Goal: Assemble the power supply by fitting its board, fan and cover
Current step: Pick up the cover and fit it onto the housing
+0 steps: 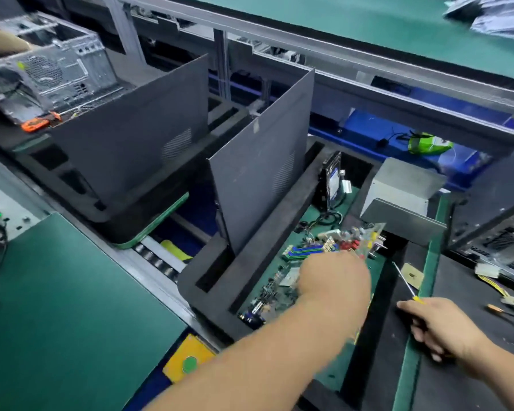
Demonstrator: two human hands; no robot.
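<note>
Left hand reaches into the foam tray, fingers curled on a small circuit board, lifted and tilted above the green motherboard. Right hand grips a thin screwdriver, yellow handle, shaft pointing into the tray. Board looks light, stiff and fragile, with components bristling on one face; best held by the bare edges. Beyond it sits the grey sheet-metal cover, matte and boxy. Dark panels stand upright in the foam.

2 bare forearms, no sleeves, bare hands.
</note>
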